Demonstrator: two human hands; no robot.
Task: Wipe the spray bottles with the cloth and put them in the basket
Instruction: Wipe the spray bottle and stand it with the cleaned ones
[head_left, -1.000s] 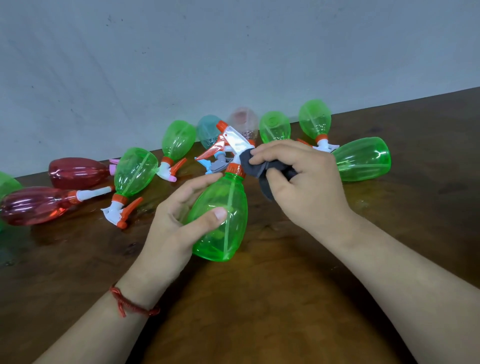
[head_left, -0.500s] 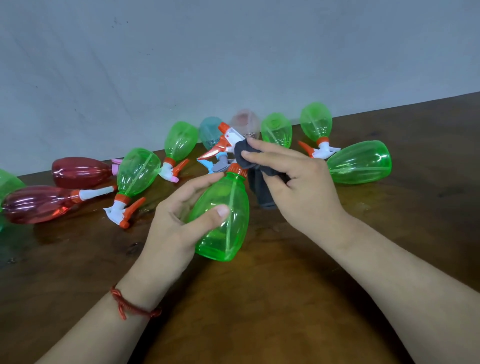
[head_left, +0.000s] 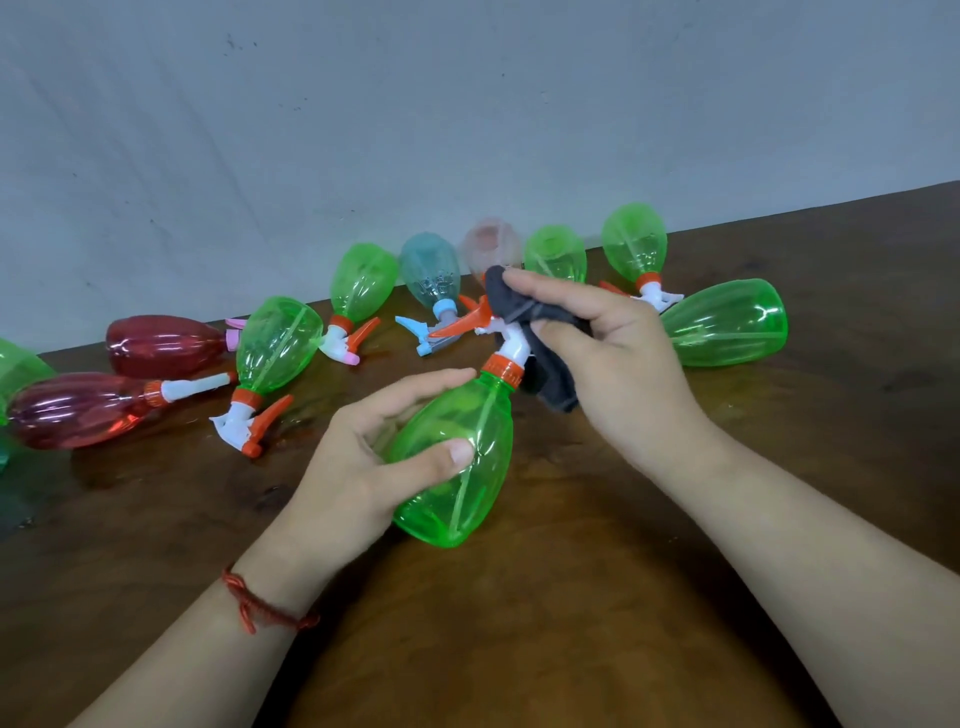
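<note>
My left hand grips a green spray bottle by its body, tilted with the white and orange nozzle pointing away from me. My right hand holds a dark grey cloth wrapped over the bottle's spray head. Several other spray bottles lie on the wooden table behind: green ones, two red ones, a blue one and a pale pink one. No basket is in view.
A grey wall runs along the table's far edge right behind the row of bottles. Part of another green bottle shows at the far left edge.
My right hand has slid the cloth up from the bottle's neck over the spray head. The left hand keeps its hold on the bottle's body.
</note>
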